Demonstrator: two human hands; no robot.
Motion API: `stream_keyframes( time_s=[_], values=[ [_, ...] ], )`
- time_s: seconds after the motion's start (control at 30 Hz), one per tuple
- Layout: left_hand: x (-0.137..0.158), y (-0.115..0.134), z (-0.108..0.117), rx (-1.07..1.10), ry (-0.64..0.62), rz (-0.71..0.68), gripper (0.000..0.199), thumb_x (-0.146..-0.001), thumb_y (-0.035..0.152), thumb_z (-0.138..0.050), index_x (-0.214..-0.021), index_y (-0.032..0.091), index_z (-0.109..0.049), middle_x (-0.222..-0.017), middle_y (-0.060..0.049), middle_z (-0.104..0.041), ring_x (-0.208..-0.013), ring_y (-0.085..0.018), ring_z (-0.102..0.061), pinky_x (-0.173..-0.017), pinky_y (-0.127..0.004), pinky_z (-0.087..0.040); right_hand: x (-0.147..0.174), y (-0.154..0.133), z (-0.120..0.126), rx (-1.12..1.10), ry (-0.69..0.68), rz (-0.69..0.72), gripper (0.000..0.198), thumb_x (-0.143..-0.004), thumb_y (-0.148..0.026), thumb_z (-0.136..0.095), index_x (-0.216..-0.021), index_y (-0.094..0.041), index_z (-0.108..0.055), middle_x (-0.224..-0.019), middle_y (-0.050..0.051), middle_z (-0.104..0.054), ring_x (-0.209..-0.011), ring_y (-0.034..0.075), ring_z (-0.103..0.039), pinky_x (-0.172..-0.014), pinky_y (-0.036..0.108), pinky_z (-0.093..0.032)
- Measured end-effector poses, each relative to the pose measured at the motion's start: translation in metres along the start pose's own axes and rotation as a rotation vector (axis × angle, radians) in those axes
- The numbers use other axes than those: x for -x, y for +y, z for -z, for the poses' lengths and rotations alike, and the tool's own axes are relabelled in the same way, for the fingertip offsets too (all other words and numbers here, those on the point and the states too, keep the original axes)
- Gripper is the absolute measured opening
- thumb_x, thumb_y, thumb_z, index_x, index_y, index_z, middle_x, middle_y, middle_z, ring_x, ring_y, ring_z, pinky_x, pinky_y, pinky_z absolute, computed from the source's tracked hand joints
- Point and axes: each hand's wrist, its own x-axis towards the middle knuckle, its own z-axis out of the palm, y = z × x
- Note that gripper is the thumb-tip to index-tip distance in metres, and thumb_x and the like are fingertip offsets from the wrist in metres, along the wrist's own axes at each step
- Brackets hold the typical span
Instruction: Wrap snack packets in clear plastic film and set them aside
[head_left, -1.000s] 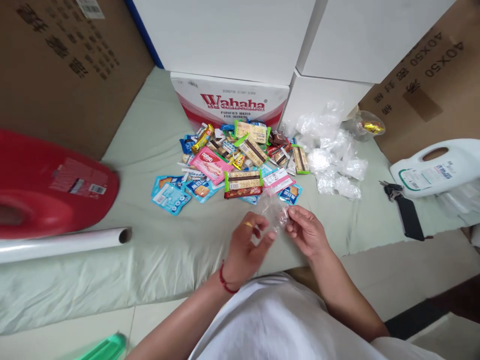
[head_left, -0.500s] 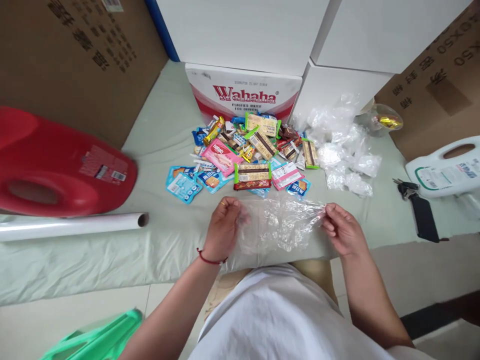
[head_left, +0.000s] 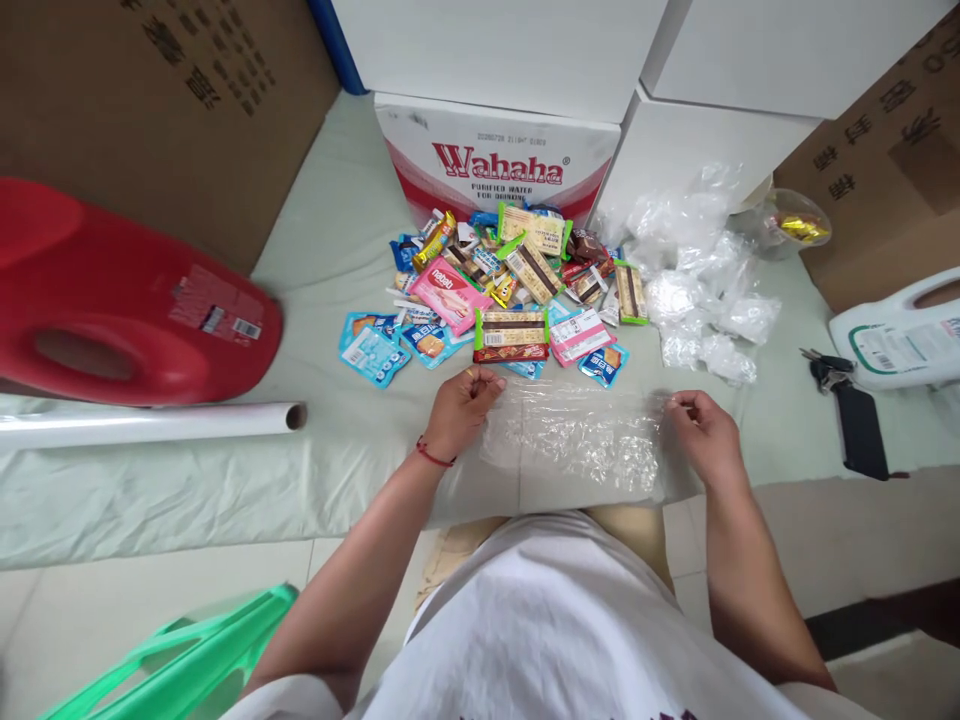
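Observation:
A clear plastic bag [head_left: 577, 440] is stretched out flat between my two hands, low over the near edge of the cloth-covered surface. My left hand [head_left: 463, 412], with a red cord at the wrist, pinches its upper left corner. At the opposite upper corner, the fingers of my right hand [head_left: 703, 432] are closed on the film. Just beyond the bag lies a heap of wrapped snacks: a pink wafer packet [head_left: 450, 294], green-ended bars [head_left: 512, 335] and blue sachets [head_left: 373, 352] among them. Crumpled clear plastic bags [head_left: 686, 285] are piled right of the heap.
A red jug [head_left: 135, 300] and a white film roll [head_left: 150, 424] lie on the left. Behind the snacks stands a Wahaba-style printed carton [head_left: 499, 165]. Keys with a black fob [head_left: 860, 430] and a white bottle [head_left: 900, 335] are at right. A green bag [head_left: 202, 640] is below.
The bag has been pulled wider and flatter between my hands. My right hand has shifted slightly right and away from me. The camera view has tilted a little.

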Motion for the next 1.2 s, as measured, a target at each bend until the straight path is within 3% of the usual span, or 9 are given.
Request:
stream_keyframes(
  time_s=[0.1, 0.23, 0.3, 0.4, 0.6, 0.7, 0.8, 1.03, 1.2],
  values=[
    [-0.003, 0.0, -0.005, -0.031, 0.028, -0.007, 0.031, -0.079, 0.047, -0.076, -0.077, 0.02, -0.064, -0.055, 0.007, -0.042, -0.05, -0.009, -0.033, -0.049, -0.023, -0.023, 0.026, -0.018, -0.02, 0.154, 0.157, 0.331, 0.017, -0.094, -0.037, -0.063, -0.096, -0.021, -0.069, -0.096, 0.006, -0.067, -0.073, 0.018, -0.057, -0.073, 0.035, -0.048],
    [-0.005, -0.001, -0.009, -0.01, 0.087, 0.003, 0.029, -0.08, 0.045, -0.076, -0.076, 0.02, -0.061, -0.056, 0.006, -0.045, -0.05, -0.009, -0.033, -0.049, -0.023, -0.023, 0.076, -0.039, -0.066, 0.177, -0.148, 0.801, 0.016, -0.098, -0.025, -0.062, -0.112, -0.025, -0.069, -0.108, 0.009, -0.07, -0.1, 0.025, -0.063, -0.089, 0.042, -0.051],
    [-0.006, -0.001, -0.009, 0.018, 0.098, 0.027, 0.029, -0.08, 0.044, -0.076, -0.077, 0.02, -0.059, -0.056, 0.007, -0.045, -0.049, -0.009, -0.033, -0.049, -0.022, -0.024, 0.092, -0.041, -0.088, 0.242, -0.231, 0.915, 0.029, -0.097, -0.021, -0.063, -0.125, -0.026, -0.067, -0.121, 0.012, -0.068, -0.113, 0.028, -0.06, -0.098, 0.046, -0.049],
    [-0.007, 0.0, -0.009, 0.08, 0.083, 0.083, 0.032, -0.08, 0.046, -0.076, -0.077, 0.021, -0.057, -0.054, 0.009, -0.042, -0.046, -0.008, -0.033, -0.046, -0.022, -0.024, 0.099, -0.04, -0.108, 0.249, -0.223, 0.94, 0.041, -0.096, -0.023, -0.065, -0.137, -0.025, -0.06, -0.129, 0.015, -0.064, -0.119, 0.03, -0.057, -0.101, 0.049, -0.048],
    [-0.007, 0.002, -0.01, 0.16, 0.077, 0.129, 0.036, -0.08, 0.05, -0.075, -0.077, 0.022, -0.052, -0.052, 0.01, -0.042, -0.04, -0.008, -0.031, -0.041, -0.022, -0.023, 0.088, -0.046, -0.116, 0.237, -0.17, 0.981, 0.043, -0.097, -0.03, -0.067, -0.138, -0.021, -0.057, -0.129, 0.017, -0.062, -0.118, 0.03, -0.056, -0.101, 0.049, -0.046],
    [-0.007, 0.002, -0.012, 0.189, 0.061, 0.142, 0.037, -0.08, 0.048, -0.076, -0.076, 0.022, -0.051, -0.051, 0.01, -0.041, -0.039, -0.007, -0.031, -0.04, -0.022, -0.023, 0.083, -0.048, -0.125, 0.32, -0.224, 0.974, 0.035, -0.099, -0.033, -0.065, -0.131, -0.021, -0.064, -0.128, 0.015, -0.065, -0.114, 0.03, -0.056, -0.099, 0.048, -0.045],
    [-0.005, 0.006, -0.012, 0.228, 0.041, 0.148, 0.036, -0.084, 0.05, -0.073, -0.078, 0.021, -0.052, -0.052, 0.01, -0.041, -0.04, -0.007, -0.032, -0.04, -0.022, -0.024, 0.078, -0.049, -0.133, 0.305, -0.271, 0.931, 0.017, -0.102, -0.028, -0.06, -0.113, -0.024, -0.073, -0.109, 0.009, -0.073, -0.101, 0.027, -0.056, -0.092, 0.046, -0.043],
    [0.027, 0.01, 0.007, 0.322, 0.15, 0.172, 0.052, -0.08, 0.06, -0.074, -0.107, 0.021, -0.052, -0.103, -0.003, -0.065, -0.05, -0.006, -0.054, -0.038, -0.021, -0.023, 0.067, -0.055, -0.136, 0.054, -0.292, 0.785, 0.016, -0.103, -0.024, -0.056, -0.098, -0.021, -0.07, -0.087, 0.006, -0.07, -0.087, 0.023, -0.053, -0.083, 0.038, -0.045],
    [0.069, 0.006, 0.012, 0.384, 0.102, 0.316, 0.069, -0.067, 0.055, -0.087, -0.114, 0.019, -0.051, -0.109, -0.006, -0.069, -0.044, -0.003, -0.047, -0.039, -0.02, -0.024, 0.066, -0.055, -0.14, -0.017, -0.296, 0.768, 0.012, -0.101, -0.022, -0.058, -0.094, -0.021, -0.068, -0.086, 0.005, -0.07, -0.085, 0.022, -0.054, -0.081, 0.038, -0.045]
  ],
)
